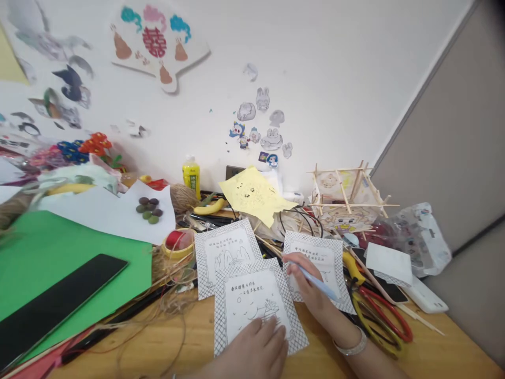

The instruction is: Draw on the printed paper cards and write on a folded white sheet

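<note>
Head view: three white drawing cards [245, 302] at the near side of a wooden table [177, 350]; cross-hatched borders, black line pictures, two lines of Chinese characters apiece. Front card overlaps left one. Left hand [256, 345]: laid on front card, fingers close together. Right hand [305, 281]: pinching one light-blue pen [317, 284] above right card. Also: one yellow paper star [256, 196], one drink bottle [191, 178].

We could pass low over the bare worktop [193, 337] left of the front sheet [256, 300], lower centre, minding the trailing twine [173, 304]. Looped red and yellow handles [406, 330] block us at lower right; a stick frame [343, 217] obstructs the middle right.
</note>
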`<state>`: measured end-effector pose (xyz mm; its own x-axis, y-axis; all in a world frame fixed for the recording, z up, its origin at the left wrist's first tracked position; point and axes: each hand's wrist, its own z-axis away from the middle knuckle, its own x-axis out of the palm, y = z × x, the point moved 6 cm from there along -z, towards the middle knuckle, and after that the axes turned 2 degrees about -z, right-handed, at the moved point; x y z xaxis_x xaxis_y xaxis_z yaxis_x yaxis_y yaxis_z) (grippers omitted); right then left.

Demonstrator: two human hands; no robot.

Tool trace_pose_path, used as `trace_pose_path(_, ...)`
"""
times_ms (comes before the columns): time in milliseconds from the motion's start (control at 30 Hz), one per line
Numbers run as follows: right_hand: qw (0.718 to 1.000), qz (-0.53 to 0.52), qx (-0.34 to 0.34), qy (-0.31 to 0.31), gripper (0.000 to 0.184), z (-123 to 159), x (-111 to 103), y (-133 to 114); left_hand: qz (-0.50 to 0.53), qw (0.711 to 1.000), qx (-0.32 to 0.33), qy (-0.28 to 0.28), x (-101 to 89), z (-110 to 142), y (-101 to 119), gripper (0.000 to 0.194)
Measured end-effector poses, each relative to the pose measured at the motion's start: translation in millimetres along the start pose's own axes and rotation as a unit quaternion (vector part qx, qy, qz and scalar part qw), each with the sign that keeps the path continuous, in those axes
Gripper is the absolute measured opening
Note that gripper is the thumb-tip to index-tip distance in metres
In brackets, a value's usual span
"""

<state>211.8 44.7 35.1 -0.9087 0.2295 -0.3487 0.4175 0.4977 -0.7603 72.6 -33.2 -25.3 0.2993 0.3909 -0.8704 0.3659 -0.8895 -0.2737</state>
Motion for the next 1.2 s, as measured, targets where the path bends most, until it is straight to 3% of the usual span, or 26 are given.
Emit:
trace_pose_path(67, 0.998, -0.022, 0.036, -0.05, 0.025, 2.3, 9.4, 1.7, 0.0, 0.998, -0.016, 0.062, -0.3, 2.8, -0.8, 0.019)
trace_pose_path(167, 0.977, -0.093, 0.158, -0.111, 0.024, 11.2, 27.3, 16.1, 0.001, 0.986, -0.066, 0.153, -4.2, 8.2, -3.9, 0.014)
trace_pose_path(233, 0.959, -0.122, 0.216, -0.137, 0.026, 18.4, 36.2, 25.1, -0.003, 0.981, -0.085, 0.175, -5.4, 9.8, -4.1, 0.012)
trace_pose_path(300, 0.953, -0.112, 0.23, -0.161, 0.027, 22.9, 40.8, 30.1, -0.007, 0.979, -0.096, 0.181, -7.5, 9.5, -4.0, 0.012)
trace_pose_path(500, 0.973, -0.024, 0.144, -0.179, 0.036, 16.9, 38.6, 24.7, 0.006, 0.983, -0.103, 0.15, -16.0, 3.2, -2.9, 0.012)
trace_pose_path(833, 0.96, 0.017, 0.104, -0.26, 0.036, 16.9, 40.5, 13.7, 0.074, 0.987, -0.125, 0.072, -6.7, 3.5, 6.0, 0.022)
trace_pose_path(1000, 0.956, 0.074, 0.05, -0.28, 0.035, 15.8, 42.0, 9.1, 0.065, 0.985, -0.124, 0.099, -13.9, 3.2, 3.8, 0.019)
trace_pose_path(1200, 0.949, 0.113, 0.014, -0.293, 0.035, 15.4, 43.8, 6.2, 0.06, 0.989, -0.12, 0.064, -12.4, 2.7, 4.9, 0.018)
